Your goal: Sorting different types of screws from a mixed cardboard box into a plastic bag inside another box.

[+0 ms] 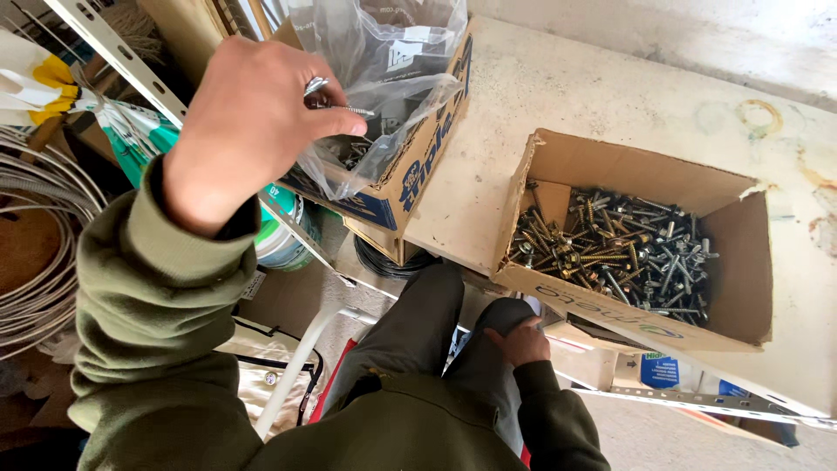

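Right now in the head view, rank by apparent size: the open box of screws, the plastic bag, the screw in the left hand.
1. Box of screws
2. Plastic bag, partly cut off by the frame edge, so unsure against the box
3. Screw, held by left hand

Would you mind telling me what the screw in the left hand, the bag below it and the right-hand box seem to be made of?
The screw in the left hand looks like bright plated steel, judging by its silvery shine. The bag looks like thin clear plastic: see-through, crinkled, glossy. The box looks like plain brown cardboard, matte, with folded flaps.

Bright, even daylight, soft shadows, sharp focus, wide-angle edge distortion.
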